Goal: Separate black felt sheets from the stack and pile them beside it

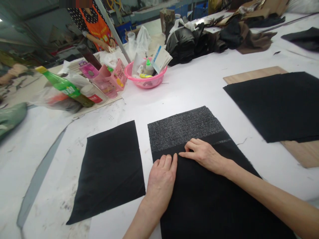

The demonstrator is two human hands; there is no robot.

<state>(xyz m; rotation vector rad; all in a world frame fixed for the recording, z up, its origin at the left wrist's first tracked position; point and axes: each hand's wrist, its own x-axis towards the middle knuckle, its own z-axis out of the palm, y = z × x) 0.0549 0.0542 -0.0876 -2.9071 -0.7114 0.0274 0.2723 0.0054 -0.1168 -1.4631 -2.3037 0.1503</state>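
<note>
My left hand (161, 176) lies flat, fingers together, on a black fabric piece (211, 199) spread on the white table (189, 89). My right hand (203, 153) rests beside it on the same fabric, fingers stretched toward the cloth's top edge. Under that edge a grey speckled fabric layer (184, 127) sticks out beyond the black one. Neither hand holds anything. A separate black fabric piece (112, 166) lies flat to the left of my left hand.
Another black fabric sheet (276, 103) lies on a wooden board (254, 74) at the right. A pink basin (146, 79) with bottles, pink boxes (112, 78) and a green bottle (63, 87) stand behind. Dark garments (199, 36) pile at the back. A person in an orange apron (98, 25) works far left.
</note>
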